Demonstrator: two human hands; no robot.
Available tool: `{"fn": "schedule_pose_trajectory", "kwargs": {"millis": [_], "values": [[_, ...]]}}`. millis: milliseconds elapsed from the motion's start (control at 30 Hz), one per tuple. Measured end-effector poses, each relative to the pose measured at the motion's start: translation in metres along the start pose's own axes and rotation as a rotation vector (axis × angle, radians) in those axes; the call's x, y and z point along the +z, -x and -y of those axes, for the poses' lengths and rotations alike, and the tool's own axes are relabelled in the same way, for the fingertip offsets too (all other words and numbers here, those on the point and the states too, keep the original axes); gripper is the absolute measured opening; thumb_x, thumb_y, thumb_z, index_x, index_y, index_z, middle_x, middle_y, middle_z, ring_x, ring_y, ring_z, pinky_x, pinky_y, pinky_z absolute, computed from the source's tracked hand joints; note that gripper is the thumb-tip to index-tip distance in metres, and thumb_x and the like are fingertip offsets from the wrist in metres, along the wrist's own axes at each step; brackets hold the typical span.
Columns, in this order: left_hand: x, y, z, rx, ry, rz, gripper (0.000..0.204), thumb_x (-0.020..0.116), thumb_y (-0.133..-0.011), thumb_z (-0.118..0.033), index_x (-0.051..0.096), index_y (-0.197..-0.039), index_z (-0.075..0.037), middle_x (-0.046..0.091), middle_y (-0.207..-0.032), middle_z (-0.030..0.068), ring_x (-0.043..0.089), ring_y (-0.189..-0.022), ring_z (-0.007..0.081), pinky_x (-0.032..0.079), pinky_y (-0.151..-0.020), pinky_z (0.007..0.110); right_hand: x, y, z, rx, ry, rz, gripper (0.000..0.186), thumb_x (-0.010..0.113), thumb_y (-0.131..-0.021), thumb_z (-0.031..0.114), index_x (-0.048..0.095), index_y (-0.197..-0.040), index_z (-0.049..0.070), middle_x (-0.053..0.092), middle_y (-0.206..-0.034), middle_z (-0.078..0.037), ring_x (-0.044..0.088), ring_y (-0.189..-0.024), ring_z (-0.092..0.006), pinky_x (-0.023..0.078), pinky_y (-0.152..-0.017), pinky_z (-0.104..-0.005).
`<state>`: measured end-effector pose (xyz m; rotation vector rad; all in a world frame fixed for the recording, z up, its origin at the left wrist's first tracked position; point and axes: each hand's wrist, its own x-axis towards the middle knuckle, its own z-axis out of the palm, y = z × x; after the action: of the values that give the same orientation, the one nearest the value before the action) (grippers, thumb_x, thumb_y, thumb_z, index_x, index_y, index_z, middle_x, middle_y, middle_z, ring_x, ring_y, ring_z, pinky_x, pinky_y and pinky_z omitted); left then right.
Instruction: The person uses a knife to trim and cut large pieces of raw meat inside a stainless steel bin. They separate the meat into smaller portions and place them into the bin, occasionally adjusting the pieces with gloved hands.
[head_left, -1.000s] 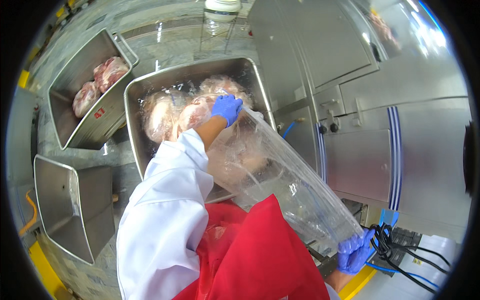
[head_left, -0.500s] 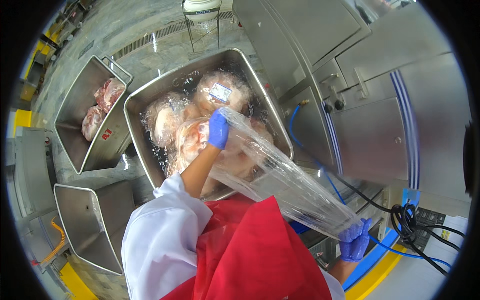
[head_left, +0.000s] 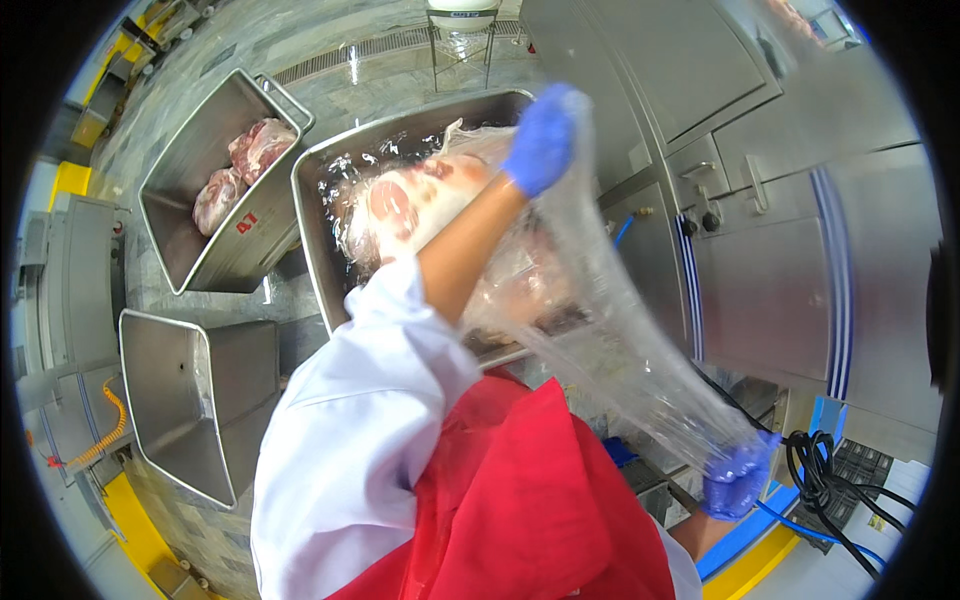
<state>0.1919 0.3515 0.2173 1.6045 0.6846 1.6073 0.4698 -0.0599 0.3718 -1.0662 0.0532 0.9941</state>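
Observation:
Clear plastic film, possibly a large bag, stretches taut between my two blue-gloved hands. My left hand is raised over the far right side of a steel tub, fingers closed on one end of the film. Low at the right, outside the tub, my right hand grips the other end. Large pale pink pieces of meat fill the tub, with wet, shiny liquid around them. Some of the meat lies behind my left forearm and the see-through film.
A second steel tub with chunks of red meat stands at the far left, and a third steel tub nearer. Steel cabinets line the right. Black cable coils beside my right hand. A stand is farther back.
My left hand has risen away and to the right, pulling the film off over the meat. My right hand has shifted slightly right, still gripping. The labelled piece no longer shows.

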Motion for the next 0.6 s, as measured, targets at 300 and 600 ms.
{"fn": "schedule_pose_trajectory", "kwargs": {"millis": [300,600], "values": [[0.031,0.237,0.017,-0.399,-0.164,0.346,0.110,0.075,-0.083,-0.055,0.016,-0.160,-0.003,0.018,-0.159,0.0363,0.019,-0.149,0.0519,0.019,-0.122,0.055,0.043,0.051,0.101,-0.517,0.205,0.074,0.032,0.040,-0.111,0.033,0.058,-0.099,0.010,0.053,-0.078,0.001,0.049,-0.065,-0.0086,0.049,-0.063,-0.0260],[0.057,0.277,0.063,-0.728,-0.692,0.061,0.087,0.070,-0.086,-0.052,0.037,-0.152,-0.007,0.038,-0.154,0.0246,0.030,-0.147,0.0407,0.025,-0.117,0.056,0.095,0.094,0.154,-0.974,0.931,0.115,0.061,0.050,-0.105,0.009,0.024,-0.159,0.001,0.057,-0.128,-0.003,0.055,-0.106,-0.0104,0.046,-0.104,-0.0280]]}}
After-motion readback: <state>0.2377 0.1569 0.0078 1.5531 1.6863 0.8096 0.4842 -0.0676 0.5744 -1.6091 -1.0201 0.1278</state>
